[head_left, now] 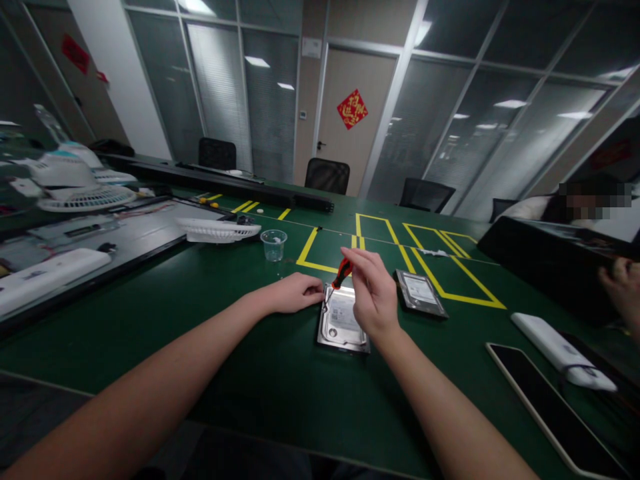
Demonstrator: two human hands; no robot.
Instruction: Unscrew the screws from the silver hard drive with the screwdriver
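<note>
A silver hard drive (341, 323) lies flat on the green table in front of me. My right hand (374, 293) is over its right side, closed on a red and black screwdriver (343, 272). The screwdriver is tilted, its shaft pointing down at the drive's upper left edge. Beside that same edge rests my left hand (299, 292), fingers bent together with the fingertips at the drive's corner. Whether anything small is between those fingertips is hidden. A second hard drive (421, 293) lies just right of my right hand.
A clear plastic cup (274, 245) stands beyond my left hand. White fan parts (217, 230) and a large flat panel (145, 230) occupy the left. At right are a phone (545, 407), a white power bank-like device (563, 350), a black case (545, 267) and another person's hand (623, 287).
</note>
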